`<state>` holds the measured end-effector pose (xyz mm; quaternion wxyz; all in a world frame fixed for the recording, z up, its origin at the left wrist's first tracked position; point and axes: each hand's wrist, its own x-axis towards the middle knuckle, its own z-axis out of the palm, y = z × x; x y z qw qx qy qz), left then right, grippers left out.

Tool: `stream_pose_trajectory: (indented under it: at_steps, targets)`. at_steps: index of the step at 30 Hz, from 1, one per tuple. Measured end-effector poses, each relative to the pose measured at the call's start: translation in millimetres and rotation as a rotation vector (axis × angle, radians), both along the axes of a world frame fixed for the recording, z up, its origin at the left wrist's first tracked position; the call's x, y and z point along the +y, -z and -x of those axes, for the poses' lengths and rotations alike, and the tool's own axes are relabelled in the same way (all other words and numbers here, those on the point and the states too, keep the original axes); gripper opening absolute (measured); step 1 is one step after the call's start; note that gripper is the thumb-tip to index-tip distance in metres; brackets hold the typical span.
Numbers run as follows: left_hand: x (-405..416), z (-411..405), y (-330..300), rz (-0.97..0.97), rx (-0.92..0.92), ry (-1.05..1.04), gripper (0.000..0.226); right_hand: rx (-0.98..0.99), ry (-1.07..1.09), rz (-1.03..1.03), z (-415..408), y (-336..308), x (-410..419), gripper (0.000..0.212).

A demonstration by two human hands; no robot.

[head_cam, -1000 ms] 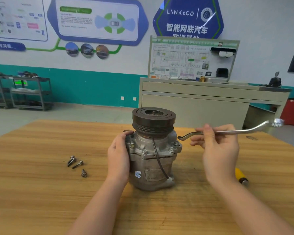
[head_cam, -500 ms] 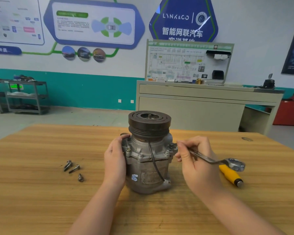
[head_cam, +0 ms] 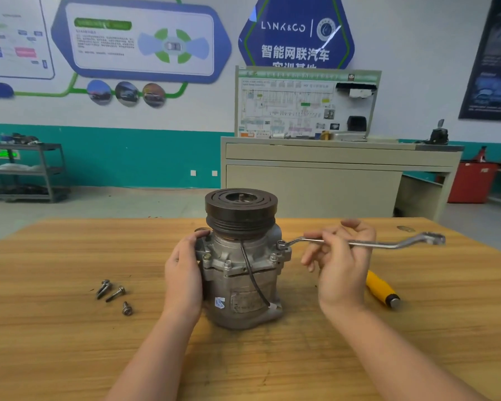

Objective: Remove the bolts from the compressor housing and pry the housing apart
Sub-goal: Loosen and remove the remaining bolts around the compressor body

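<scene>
compressor (head_cam: 242, 273) mid-table (head_cam: 55, 342) | bolts (head_cam: 113, 293) left | screwdriver (head_cam: 382, 289) right

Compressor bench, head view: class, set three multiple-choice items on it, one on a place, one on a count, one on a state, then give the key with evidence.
1. Where do the loose bolts lie?
A. left of the compressor
B. on the pulley
C. right of the screwdriver

2. How many loose bolts?
A. one
B. three
C. six

3. What is the wrench doing?
A. lying on the table
B. seated on a housing bolt, held by the right hand
C. held by the left hand

Key: A, they lie beyond the left hand; B, three heads show; B, its ring end sits on a bolt.
</scene>
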<state>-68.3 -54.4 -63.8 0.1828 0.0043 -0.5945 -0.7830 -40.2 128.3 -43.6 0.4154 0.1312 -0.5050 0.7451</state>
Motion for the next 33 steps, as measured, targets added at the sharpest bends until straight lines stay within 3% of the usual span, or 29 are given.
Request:
stream_pose_trajectory:
  at_steps: [2,5,9,12,14,19,22,25,28,33]
  targets:
    - [0,-1,0,-0.004,0.002,0.001,0.046,-0.182,-0.069,0.207,16,-13,6,0.018]
    - [1,-1,0,-0.009,0.005,-0.005,0.047,-0.444,-0.238,0.262,44,-26,18,0.017]
    - [0,2,1,-0.017,0.009,-0.001,0.046,-0.691,-0.44,0.034,71,-32,27,0.016]
    - [0,2,1,-0.017,0.021,-0.011,0.045,-0.778,-0.597,-0.088,77,-26,29,0.03]
    - [0,2,1,-0.015,0.024,-0.015,0.046,-0.729,-0.687,-0.015,72,-25,30,0.037]
    - [0,3,1,-0.033,0.033,-0.015,0.047,-0.456,-0.691,0.126,37,-40,47,0.013]
    - [1,3,1,-0.044,0.039,-0.023,0.045,-0.347,-0.598,0.043,17,-43,51,0.025]
    - [1,1,0,-0.045,0.03,-0.021,0.041,-0.315,-0.336,-0.187,0,-42,42,0.038]
    - [-1,-1,-1,-0.049,0.012,0.004,0.046,-0.297,-0.151,-0.451,-11,-38,36,0.031]
    - [0,-3,-3,-0.04,0.008,0.014,0.048,-0.28,-0.115,-0.483,-20,-38,24,0.045]
